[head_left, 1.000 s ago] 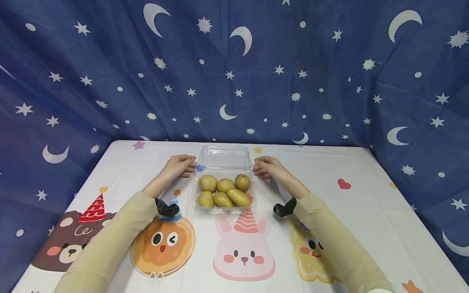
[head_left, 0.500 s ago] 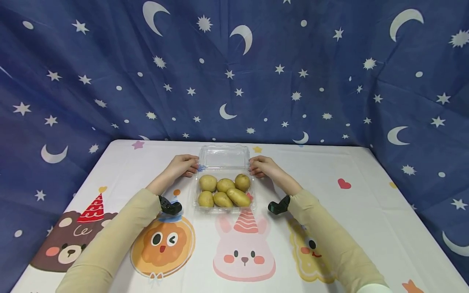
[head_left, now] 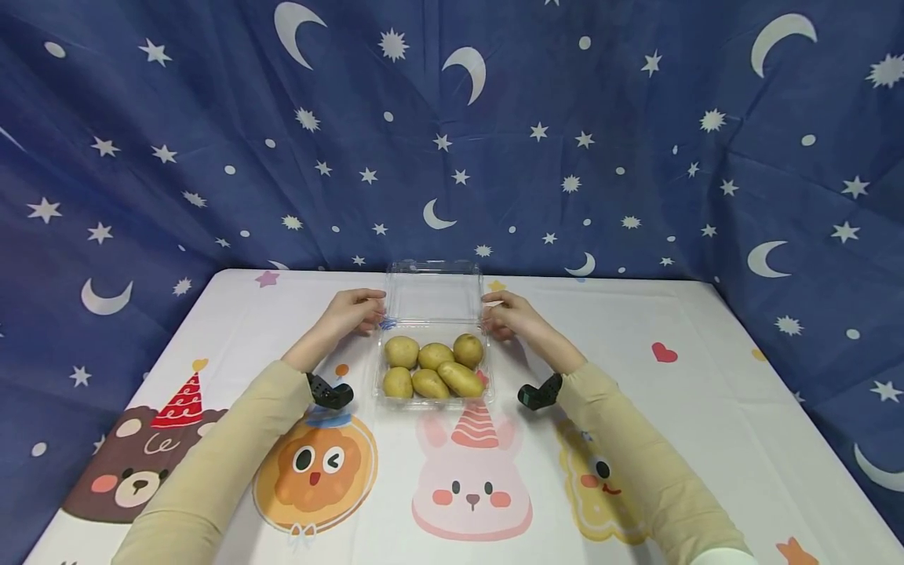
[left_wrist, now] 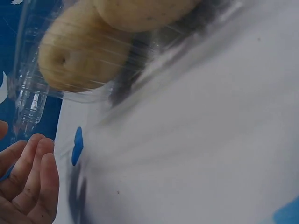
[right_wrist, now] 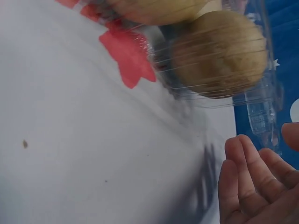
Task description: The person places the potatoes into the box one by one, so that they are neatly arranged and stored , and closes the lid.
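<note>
A clear plastic clamshell box point(head_left: 434, 404) stands on the table with several yellow potatoes point(head_left: 461, 380) in its base. Its hinged lid point(head_left: 434, 294) tilts upward behind them. At the lid's left edge, my left hand point(head_left: 353, 311) pinches it between thumb and fingertips. My right hand point(head_left: 514, 315) does the same at the right edge. In the left wrist view, the lid's end point(left_wrist: 31, 105) runs down between thumb and fingers point(left_wrist: 49, 179). The right wrist view has a matching lid corner point(right_wrist: 261, 114) by the right fingers point(right_wrist: 229, 182). Exact fingertip contact is hard to see.
A white tablecloth point(head_left: 706, 439) printed with cartoon animals and shapes covers the table. Behind it hangs a blue curtain point(head_left: 600, 94) with moons and stars, close to the raised lid. Black wrist devices point(head_left: 330, 392) sit at both cuffs.
Both hands have moved inward to the lid's edges, then slightly up. The lid has tilted higher, its far edge rising toward the curtain. The base and potatoes stay put.
</note>
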`<state>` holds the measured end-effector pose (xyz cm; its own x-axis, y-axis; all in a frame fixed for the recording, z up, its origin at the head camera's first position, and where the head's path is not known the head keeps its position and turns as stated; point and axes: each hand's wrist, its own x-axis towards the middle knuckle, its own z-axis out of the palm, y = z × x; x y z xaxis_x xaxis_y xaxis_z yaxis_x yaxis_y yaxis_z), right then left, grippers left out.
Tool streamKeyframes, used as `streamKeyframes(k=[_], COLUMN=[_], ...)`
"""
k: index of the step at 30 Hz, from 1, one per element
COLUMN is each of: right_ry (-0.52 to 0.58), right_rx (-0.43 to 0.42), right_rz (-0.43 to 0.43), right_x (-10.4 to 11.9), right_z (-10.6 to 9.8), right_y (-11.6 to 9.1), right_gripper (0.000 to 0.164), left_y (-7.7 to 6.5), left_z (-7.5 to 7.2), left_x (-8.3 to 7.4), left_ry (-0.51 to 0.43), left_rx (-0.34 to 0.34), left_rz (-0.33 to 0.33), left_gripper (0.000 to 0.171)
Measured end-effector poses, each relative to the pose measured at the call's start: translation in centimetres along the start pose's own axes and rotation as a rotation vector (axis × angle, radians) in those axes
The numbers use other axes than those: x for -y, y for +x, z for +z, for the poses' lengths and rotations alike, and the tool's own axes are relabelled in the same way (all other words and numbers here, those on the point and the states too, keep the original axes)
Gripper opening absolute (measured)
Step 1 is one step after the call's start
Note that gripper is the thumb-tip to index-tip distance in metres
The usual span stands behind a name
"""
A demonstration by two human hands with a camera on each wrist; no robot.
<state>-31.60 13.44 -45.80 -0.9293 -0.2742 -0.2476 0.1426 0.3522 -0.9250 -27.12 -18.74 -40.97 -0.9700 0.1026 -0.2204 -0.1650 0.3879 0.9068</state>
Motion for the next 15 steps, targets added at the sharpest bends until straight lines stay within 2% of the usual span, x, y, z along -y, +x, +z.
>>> streamKeyframes(k=[2, 4, 7, 9, 15], right_ry=[-0.029, -0.036, -0.006, -0.005, -0.044], right_rx=[-0.017, -0.002, 0.028, 0.025, 0.003], right_rz=[0.046, 0.021, -0.051, -0.076, -0.090], right_x=[4.0, 6.4, 7.5, 7.6, 6.5], right_z=[0.8, 0.9, 0.7, 0.5, -0.2], right_y=[-2.4, -5.0, -6.8, -7.2, -6.0], right_gripper=[0.048, 0.047, 0.045, 0.044, 0.041], left_y=[-0.1, -0.3, -0.4, -0.5, -1.0], left_z=[-0.1, -0.3, -0.5, -0.7, -1.1], left_x=[-0.3, -0.5, -0.9, -1.1, -2.0], left_ry=[0.016, 0.009, -0.002, -0.019, -0.010], left_rx=[-0.002, -0.008, -0.013, -0.018, -0.025], left_rz=[0.023, 0.048, 0.090, 0.102, 0.093], left_gripper=[0.044, 0.045, 0.045, 0.045, 0.043])
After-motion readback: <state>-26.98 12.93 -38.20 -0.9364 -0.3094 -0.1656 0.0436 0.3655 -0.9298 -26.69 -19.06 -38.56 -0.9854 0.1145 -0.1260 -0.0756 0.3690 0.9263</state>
